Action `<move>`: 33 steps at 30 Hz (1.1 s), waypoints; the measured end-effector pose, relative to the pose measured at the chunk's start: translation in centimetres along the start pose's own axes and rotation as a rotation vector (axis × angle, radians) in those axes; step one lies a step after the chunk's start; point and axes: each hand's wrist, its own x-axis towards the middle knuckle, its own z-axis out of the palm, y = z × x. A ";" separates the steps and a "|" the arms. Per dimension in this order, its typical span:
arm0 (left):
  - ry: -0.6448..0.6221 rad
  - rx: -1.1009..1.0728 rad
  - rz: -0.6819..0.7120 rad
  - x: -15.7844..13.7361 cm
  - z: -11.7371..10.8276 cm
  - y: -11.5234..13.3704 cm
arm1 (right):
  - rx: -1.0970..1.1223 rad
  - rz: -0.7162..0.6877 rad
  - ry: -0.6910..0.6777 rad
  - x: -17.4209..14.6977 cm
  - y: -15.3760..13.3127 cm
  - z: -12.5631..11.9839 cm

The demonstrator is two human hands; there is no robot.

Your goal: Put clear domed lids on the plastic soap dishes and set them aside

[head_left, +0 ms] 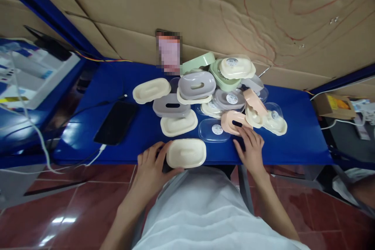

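At the front edge of the blue table, my left hand [154, 166] is closed on the left end of a cream oval tray [186, 153], with the thumb along its near side. My right hand [251, 146] reaches to a peach oval piece with a slot [231, 120]. Its fingertips touch the right end, and the thumb stands apart. Between the hands lies a clear oval lid [209, 132] with a round sticker. Just beyond my left hand are another cream tray [178, 124] and a slotted grey piece [165, 103].
Farther back, green parts [224, 80], a grey oval piece [199, 82] and several cream trays overlap in a pile. A black phone [116, 123] with a white cable lies left. A propped screen [169, 52] leans on the cardboard wall [131, 19]. A small carton [334, 105] stands far right.
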 end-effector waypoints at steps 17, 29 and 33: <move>0.154 -0.078 0.425 1.6 3.2 4.7 | 0.237 -0.439 -0.096 -2.6 -7.4 -0.5; 0.033 -0.068 0.490 1.4 2.3 2.6 | 0.316 -0.547 -0.164 -1.9 -7.2 0.9; 0.017 -0.185 0.410 0.9 1.8 2.3 | 0.284 -0.357 -0.199 0.4 -4.0 0.8</move>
